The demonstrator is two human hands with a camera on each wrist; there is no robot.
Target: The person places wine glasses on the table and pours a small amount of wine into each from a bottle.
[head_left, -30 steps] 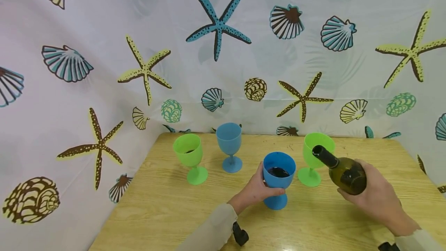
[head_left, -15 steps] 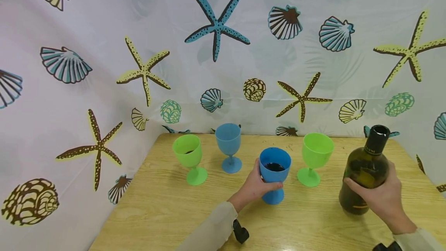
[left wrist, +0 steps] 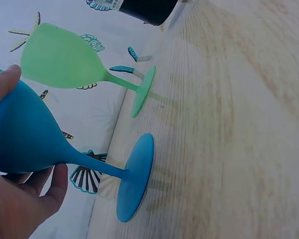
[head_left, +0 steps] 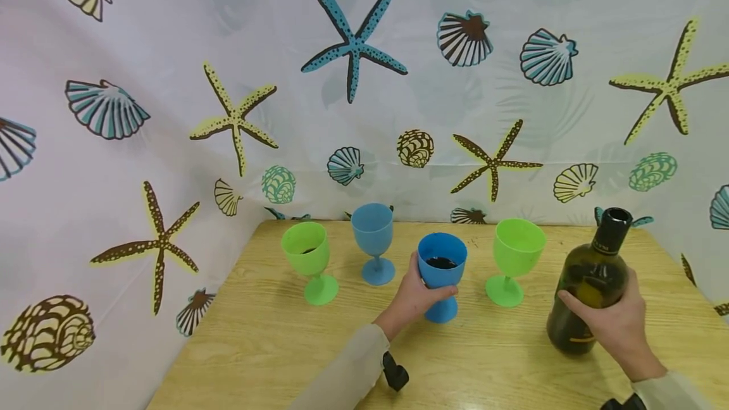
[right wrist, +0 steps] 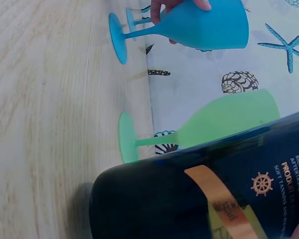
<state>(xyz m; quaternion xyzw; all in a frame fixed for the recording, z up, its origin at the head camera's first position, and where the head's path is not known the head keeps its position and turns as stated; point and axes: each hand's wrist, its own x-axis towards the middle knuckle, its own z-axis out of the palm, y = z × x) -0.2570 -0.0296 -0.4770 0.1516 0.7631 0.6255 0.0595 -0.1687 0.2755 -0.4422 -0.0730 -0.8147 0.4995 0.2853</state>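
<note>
The bottle reads "AFTERTASTE" and "SOFT TANNINS".

sleeves: pale beige, long, plain | wrist devices: small, black, blocky

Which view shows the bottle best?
Head: the bottle shows from mouth to base, though the right hand covers part. Right wrist is closer, with some readable lettering, but the neck is out of frame. Left wrist catches only the lower end.

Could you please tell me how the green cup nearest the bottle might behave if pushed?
The cup could tip if pushed high: its wide bowl sits on a slim stem. It is probably stiff, as that bowl shows no sagging. Once down, its curved sides might roll.
</note>
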